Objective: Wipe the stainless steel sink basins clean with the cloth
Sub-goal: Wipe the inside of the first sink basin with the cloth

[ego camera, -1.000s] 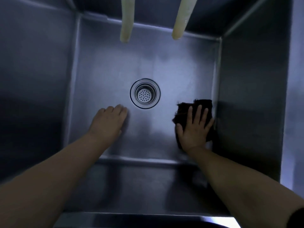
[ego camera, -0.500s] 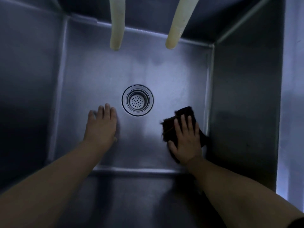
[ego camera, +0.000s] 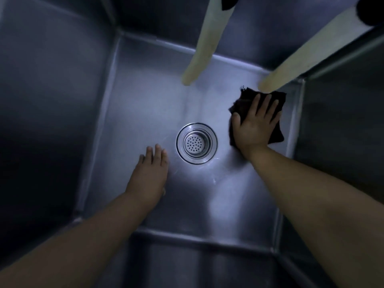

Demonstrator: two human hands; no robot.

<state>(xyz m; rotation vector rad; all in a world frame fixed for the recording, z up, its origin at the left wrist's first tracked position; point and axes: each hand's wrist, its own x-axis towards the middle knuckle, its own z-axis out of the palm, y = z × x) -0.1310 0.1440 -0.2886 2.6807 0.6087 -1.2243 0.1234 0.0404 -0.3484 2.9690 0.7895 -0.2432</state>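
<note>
- Your right hand (ego camera: 254, 123) presses the dark cloth (ego camera: 276, 133) flat, fingers straight, on the basin floor (ego camera: 145, 104) near the far right corner, beside the drain strainer (ego camera: 197, 143).
- Your left hand (ego camera: 148, 175) rests open on the steel, holding nothing.
- Wiping appears midway: streaks mark the floor, and the walls (ego camera: 52, 121) look untouched.

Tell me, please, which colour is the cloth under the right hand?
The cloth is very dark, black or dark brown, in the dim light of the head view, the only view.
</note>
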